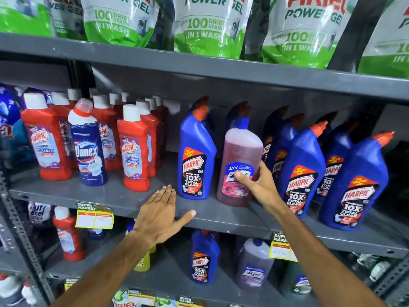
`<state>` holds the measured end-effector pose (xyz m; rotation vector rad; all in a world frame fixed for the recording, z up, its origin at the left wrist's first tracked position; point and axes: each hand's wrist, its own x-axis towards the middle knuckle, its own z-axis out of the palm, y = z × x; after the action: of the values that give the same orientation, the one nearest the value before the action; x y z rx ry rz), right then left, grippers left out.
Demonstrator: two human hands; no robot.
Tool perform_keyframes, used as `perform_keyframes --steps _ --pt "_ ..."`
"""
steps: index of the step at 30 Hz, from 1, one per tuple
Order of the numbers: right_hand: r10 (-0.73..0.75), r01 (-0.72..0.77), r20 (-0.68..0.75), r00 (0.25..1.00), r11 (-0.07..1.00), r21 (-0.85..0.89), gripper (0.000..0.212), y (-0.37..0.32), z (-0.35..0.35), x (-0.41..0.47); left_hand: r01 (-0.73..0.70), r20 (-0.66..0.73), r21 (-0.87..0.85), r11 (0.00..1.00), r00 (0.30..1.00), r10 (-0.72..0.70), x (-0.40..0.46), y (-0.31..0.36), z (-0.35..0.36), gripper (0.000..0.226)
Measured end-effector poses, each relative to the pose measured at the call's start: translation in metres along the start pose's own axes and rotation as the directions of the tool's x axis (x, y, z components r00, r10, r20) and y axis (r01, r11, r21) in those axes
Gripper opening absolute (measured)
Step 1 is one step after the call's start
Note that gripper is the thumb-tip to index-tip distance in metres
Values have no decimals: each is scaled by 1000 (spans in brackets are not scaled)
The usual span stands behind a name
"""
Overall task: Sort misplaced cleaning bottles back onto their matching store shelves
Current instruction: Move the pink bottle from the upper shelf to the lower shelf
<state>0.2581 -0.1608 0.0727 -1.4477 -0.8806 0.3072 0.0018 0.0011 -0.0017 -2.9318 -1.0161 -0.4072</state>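
A pink Lizol bottle with a blue cap stands on the middle shelf among blue Harpic bottles. My right hand is wrapped around its lower right side, thumb across the label. My left hand lies flat and spread on the shelf's front edge, just left of the nearest blue Harpic bottle, holding nothing. A dark blue Domex bottle stands among red Harpic bathroom cleaner bottles at the left.
More blue Harpic bottles crowd the right of the shelf. Green Ariel pouches hang over the shelf above. The lower shelf holds a blue Harpic bottle, a purple Lizol bottle and a red bottle. Yellow price tags hang on the edge.
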Motion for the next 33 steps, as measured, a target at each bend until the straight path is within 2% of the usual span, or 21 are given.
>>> perform_keyframes --steps 2,8,17,21,27,33 --pt "14 -13 -24 1000 1000 17 71 -3 1 -3 1 2 -10 1000 1000 -1 -1 1 0 127" --pt "-24 18 -162 987 999 -38 57 -10 7 -28 10 -25 -26 1000 1000 -11 -10 2 3 120" --pt "-69 59 -190 979 996 -61 57 -39 4 -125 -162 -211 29 986 963 165 -74 11 24 110" --pt "-35 28 -163 986 999 -47 56 -35 7 -166 -240 -236 16 971 942 237 -107 16 43 104" --pt "15 -32 -162 987 994 -102 69 3 17 -205 -253 -116 23 967 960 254 -133 12 79 102" --pt "102 -136 -204 974 978 -160 77 74 26 -232 -236 11 9 972 972 235 -139 -5 125 104"
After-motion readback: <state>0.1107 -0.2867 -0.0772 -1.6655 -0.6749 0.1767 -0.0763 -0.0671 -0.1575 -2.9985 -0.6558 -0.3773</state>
